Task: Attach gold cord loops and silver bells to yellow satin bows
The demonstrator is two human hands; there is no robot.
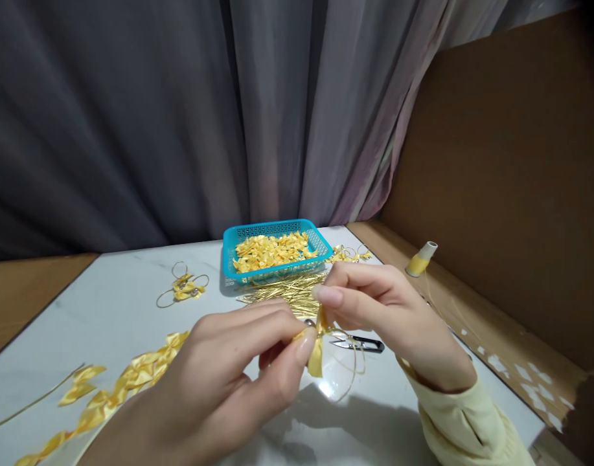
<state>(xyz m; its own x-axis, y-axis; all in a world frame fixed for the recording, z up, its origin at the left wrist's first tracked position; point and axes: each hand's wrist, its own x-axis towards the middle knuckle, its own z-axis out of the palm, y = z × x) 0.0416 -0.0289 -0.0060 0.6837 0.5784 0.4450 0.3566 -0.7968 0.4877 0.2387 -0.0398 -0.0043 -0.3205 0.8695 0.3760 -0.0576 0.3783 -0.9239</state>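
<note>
A small yellow ribbon bow (315, 358) is held between my two hands above the table. My left hand (251, 362) pinches it between thumb and forefinger, with a small shiny round piece just above the thumb. My right hand (379, 310) has its thumb and forefinger closed on the upper end of the ribbon; the exact grip is partly hidden. A loop of thin gold cord (357, 362) hangs from the bow to the right. Behind it lie black-handled thread snips (369, 344) on the table.
Beyond my hands stands a blue basket (228, 255) of yellow bows, with a heap of gold cords (297, 292) before it. Finished-looking looped bows (187, 288) lie left. A row of bows (131, 375) is near my left arm. A thread spool (422, 259) stands right.
</note>
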